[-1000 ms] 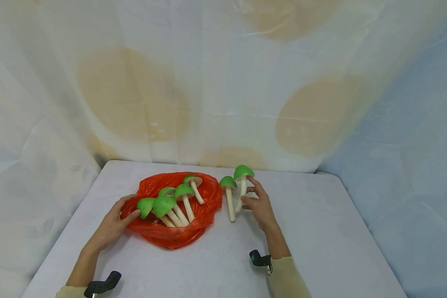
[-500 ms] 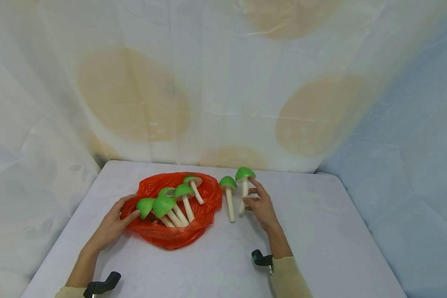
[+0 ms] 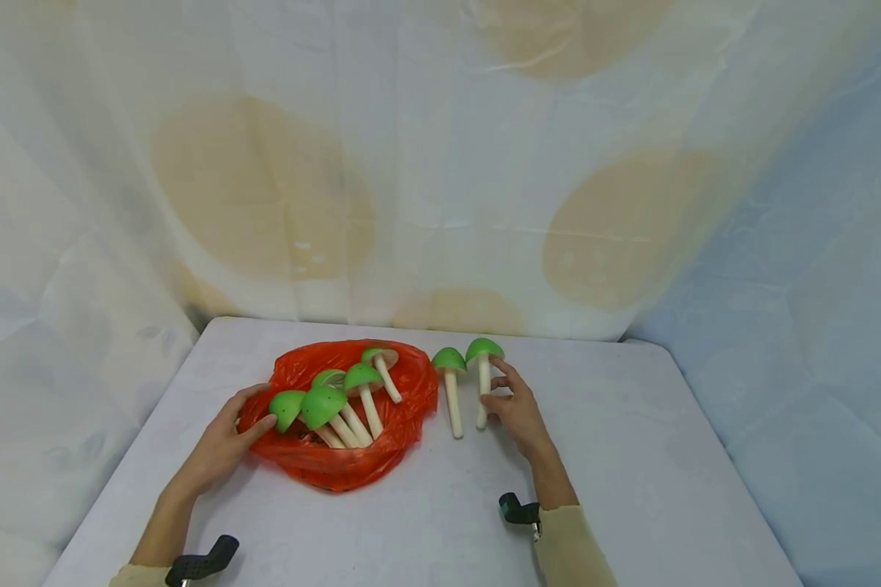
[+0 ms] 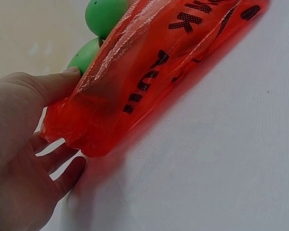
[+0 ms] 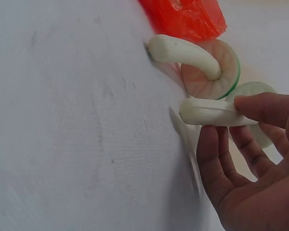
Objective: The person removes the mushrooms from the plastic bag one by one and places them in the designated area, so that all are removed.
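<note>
My left hand point(image 3: 226, 436) grips the left edge of a crumpled red plastic bag point(image 3: 330, 471), with the thumb at the rim beside a green cap. In the left wrist view, black print shows on the bag point(image 4: 115, 110). Several artificial mushrooms point(image 3: 325, 405) with green caps and white stems lie in the bag's opening. My right hand point(image 3: 517, 408) pinches the stem of another mushroom point(image 3: 484, 350), between thumb and fingers in the right wrist view. Just left of it, one mushroom point(image 3: 451, 391) lies on the table, to the right of the bag.
A white-covered table point(image 3: 653, 456) bears everything. A pale curtain with tan spots point(image 3: 440, 163) hangs behind it, and a bluish sheet point(image 3: 815, 326) on the right. A black wrist device point(image 3: 518, 510) is worn on each arm.
My right hand has shifted slightly right and lowered the mushroom, its stem now nearly parallel to the neighbouring one. The left hand and bag look unchanged.
</note>
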`<control>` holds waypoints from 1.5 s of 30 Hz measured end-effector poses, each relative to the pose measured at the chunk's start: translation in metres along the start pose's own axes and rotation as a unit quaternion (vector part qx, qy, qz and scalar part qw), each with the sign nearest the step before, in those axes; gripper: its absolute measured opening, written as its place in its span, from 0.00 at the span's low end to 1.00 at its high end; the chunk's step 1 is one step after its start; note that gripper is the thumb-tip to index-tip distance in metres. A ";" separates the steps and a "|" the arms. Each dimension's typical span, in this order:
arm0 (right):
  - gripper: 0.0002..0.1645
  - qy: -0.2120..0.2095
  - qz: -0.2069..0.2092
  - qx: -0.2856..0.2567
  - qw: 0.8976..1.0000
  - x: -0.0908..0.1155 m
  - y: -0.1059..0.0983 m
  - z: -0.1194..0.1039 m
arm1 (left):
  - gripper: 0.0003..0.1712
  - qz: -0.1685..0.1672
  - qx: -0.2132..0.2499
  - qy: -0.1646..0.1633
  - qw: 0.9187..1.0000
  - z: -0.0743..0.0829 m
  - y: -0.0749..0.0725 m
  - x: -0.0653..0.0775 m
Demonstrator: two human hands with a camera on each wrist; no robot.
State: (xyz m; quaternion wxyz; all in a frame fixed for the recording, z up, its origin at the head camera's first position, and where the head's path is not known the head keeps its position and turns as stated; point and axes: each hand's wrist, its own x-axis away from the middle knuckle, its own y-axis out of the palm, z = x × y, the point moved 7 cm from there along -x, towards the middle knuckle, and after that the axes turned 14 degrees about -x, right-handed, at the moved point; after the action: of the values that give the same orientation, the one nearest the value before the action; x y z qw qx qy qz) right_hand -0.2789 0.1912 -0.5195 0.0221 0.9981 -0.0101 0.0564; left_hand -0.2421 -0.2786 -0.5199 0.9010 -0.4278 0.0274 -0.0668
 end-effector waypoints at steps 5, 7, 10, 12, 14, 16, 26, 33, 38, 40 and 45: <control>0.44 0.016 -0.012 0.002 1.000 0.006 0.002 -0.011 | 0.40 -0.001 -0.002 -0.002 1.000 0.000 0.000 -0.001; 0.44 0.017 -0.014 0.010 1.000 0.010 0.004 -0.017 | 0.40 -0.001 -0.004 -0.003 1.000 -0.001 0.000 -0.001; 0.44 0.016 -0.014 0.017 1.000 0.012 0.005 -0.021 | 0.40 -0.001 -0.004 -0.002 1.000 -0.002 0.000 -0.001; 0.43 0.017 -0.012 0.017 1.000 0.009 0.004 -0.017 | 0.40 -0.001 -0.003 -0.002 1.000 -0.002 0.001 -0.001; 0.44 0.016 -0.011 0.015 1.000 0.004 0.002 -0.011 | 0.40 -0.001 -0.001 -0.001 1.000 -0.002 0.001 -0.001; 0.44 0.012 -0.008 0.018 1.000 -0.001 -0.001 -0.003 | 0.40 -0.001 -0.001 0.000 1.000 -0.002 0.001 -0.001; 0.41 -0.012 0.020 0.059 0.998 -0.007 -0.007 0.005 | 0.40 -0.001 -0.003 0.001 1.000 -0.001 0.001 -0.003; 0.36 -0.003 0.028 0.082 0.996 -0.007 -0.008 0.008 | 0.40 -0.001 -0.007 -0.001 1.000 -0.003 0.001 -0.002; 0.33 0.002 0.036 0.090 0.995 -0.007 -0.010 0.009 | 0.38 0.004 0.003 0.011 1.000 -0.002 0.001 -0.002; 0.31 0.003 0.039 0.089 0.995 -0.007 -0.010 0.009 | 0.38 0.005 0.008 0.015 1.000 -0.002 0.001 -0.002; 0.27 0.009 0.043 0.072 0.996 -0.005 -0.012 0.009 | 0.38 0.005 0.006 0.015 1.000 -0.002 0.001 -0.002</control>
State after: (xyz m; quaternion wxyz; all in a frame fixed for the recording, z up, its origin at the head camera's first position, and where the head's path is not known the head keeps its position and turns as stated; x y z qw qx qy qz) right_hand -0.2830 0.2026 -0.5299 -0.0526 0.9952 -0.0490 0.0670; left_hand -0.2440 -0.2788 -0.5219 0.9034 -0.4212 0.0426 -0.0687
